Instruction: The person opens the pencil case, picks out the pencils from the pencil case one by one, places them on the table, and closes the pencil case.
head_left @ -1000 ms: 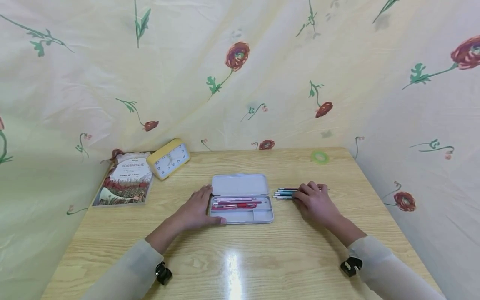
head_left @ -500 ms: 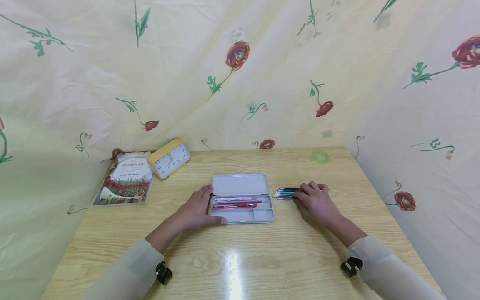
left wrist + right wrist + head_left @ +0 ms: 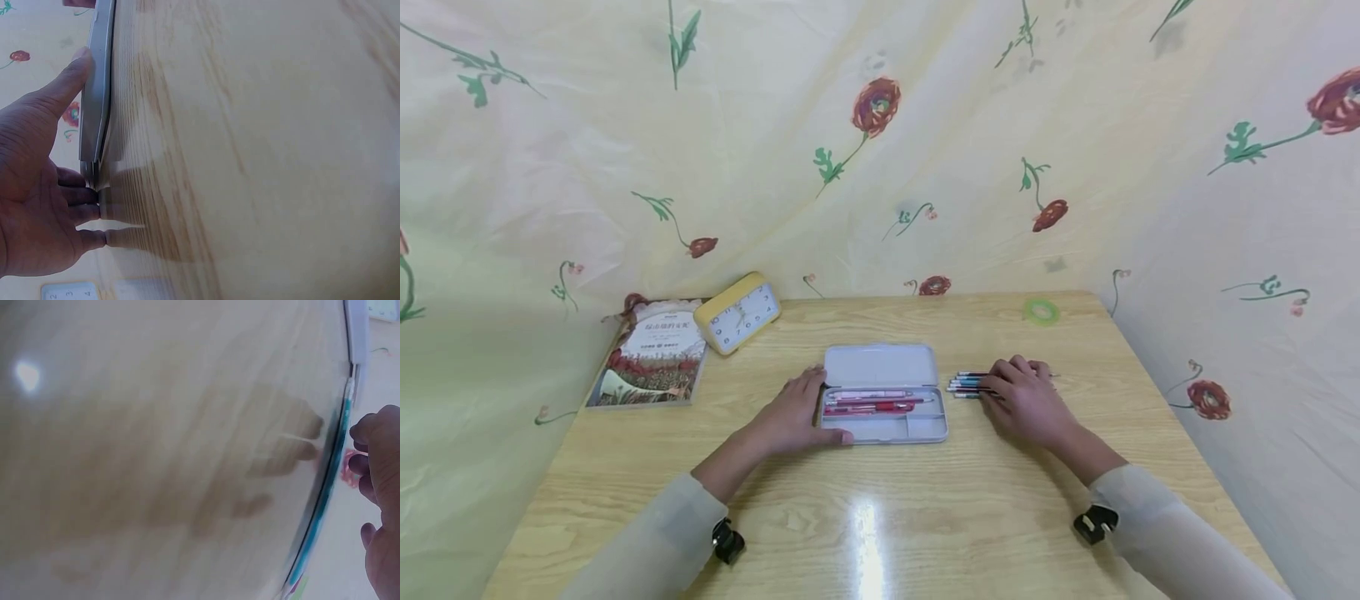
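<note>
A light grey pencil case (image 3: pixel 880 429) lies with its lid (image 3: pixel 880 365) raised back in the middle of the table. Its rear compartment holds several pink and red pens (image 3: pixel 868 407). My left hand (image 3: pixel 786 421) spans the case's left end, thumb straight along the front edge; in the left wrist view that thumb (image 3: pixel 72 78) touches the rim. Right of the case lies a row of several pens and pencils (image 3: pixel 964 385), some teal. Over their right part my right hand (image 3: pixel 1030 404) bends its fingers, hiding it. The right wrist view shows a teal pen (image 3: pixel 328 481) just apart from those fingers.
At the back left a yellow-framed clock (image 3: pixel 741 317) leans beside a book (image 3: pixel 651 358). A green roll of tape (image 3: pixel 1041 312) lies near the back right edge. A flowered cloth (image 3: pixel 775 150) hangs behind the wooden table (image 3: pixel 797 525).
My right hand has shifted slightly left over the pens. The left hand stays at the case. The head view has tilted down a little.
</note>
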`<control>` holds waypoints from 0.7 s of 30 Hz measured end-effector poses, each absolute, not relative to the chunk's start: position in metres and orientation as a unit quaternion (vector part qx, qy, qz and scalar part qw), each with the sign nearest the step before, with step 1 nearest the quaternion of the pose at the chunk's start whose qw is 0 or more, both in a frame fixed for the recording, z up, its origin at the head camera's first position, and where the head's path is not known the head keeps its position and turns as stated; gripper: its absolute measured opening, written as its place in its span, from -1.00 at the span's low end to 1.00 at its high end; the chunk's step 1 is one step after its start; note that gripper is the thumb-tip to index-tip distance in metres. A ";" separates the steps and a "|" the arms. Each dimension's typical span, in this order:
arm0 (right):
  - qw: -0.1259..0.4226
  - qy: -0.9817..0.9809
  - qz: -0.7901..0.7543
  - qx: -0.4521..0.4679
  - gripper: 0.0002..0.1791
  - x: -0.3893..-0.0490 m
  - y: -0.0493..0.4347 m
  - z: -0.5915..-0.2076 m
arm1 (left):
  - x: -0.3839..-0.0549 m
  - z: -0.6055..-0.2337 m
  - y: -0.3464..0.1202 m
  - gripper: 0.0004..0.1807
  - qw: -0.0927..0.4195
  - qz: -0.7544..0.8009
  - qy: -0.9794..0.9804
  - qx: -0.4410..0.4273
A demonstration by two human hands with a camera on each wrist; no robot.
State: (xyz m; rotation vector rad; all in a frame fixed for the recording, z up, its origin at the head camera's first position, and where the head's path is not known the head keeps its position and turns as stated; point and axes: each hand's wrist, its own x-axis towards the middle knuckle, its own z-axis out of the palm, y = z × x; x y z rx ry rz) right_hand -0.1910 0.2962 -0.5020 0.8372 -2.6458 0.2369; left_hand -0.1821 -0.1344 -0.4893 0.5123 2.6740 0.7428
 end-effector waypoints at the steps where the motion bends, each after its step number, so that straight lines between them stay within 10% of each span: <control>1: 0.178 -0.933 0.086 0.300 -0.83 -0.192 0.292 -0.500 | -0.182 -0.489 -0.134 0.49 0.159 0.259 0.936 0.180; 21: 0.117 -0.915 0.101 0.373 -0.86 -0.202 0.209 -0.493 | -0.186 -0.493 -0.137 0.48 0.165 0.263 0.933 0.181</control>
